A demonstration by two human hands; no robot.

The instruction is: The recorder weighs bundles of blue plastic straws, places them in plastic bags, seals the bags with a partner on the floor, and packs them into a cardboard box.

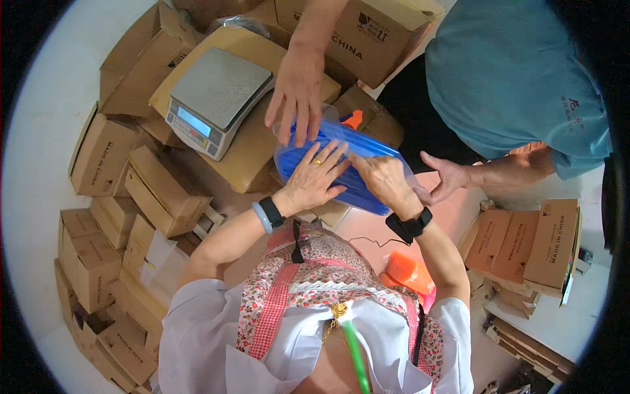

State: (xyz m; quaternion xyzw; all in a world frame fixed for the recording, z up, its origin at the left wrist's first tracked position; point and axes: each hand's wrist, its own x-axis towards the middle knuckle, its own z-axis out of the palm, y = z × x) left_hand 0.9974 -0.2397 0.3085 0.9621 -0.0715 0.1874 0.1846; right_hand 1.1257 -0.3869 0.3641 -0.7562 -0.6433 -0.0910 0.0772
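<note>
The person's left hand (314, 176) lies flat on a blue, clear-plastic-wrapped bundle (348, 172), fingers (331, 156) spread and pressed down on its upper face; a gold ring shows on one finger and a pale blue wristband sits at the wrist. The right hand (384, 180) rests on the same bundle just beside the left, fingers curled and pressed together against the wrapping, with a black wristband below it. The bundle sits in the middle of the view, on top of a tan cardboard box (246, 148), close to the person's chest.

A co-worker in a teal shirt (512, 79) stands opposite. One of the co-worker's hands (296, 95) reaches down from the top, fingers spread, fingertips touching the far edge of the blue bundle. The co-worker's other hand (443, 176) is just beside the person's right hand, open, near the bundle's right end.

A grey digital scale (213, 98) with a steel platform stands on the box, left of the bundle. Stacks of brown cardboard cartons (105, 223) surround the spot. An orange plastic-wrapped packet (408, 270) lies lower right.
</note>
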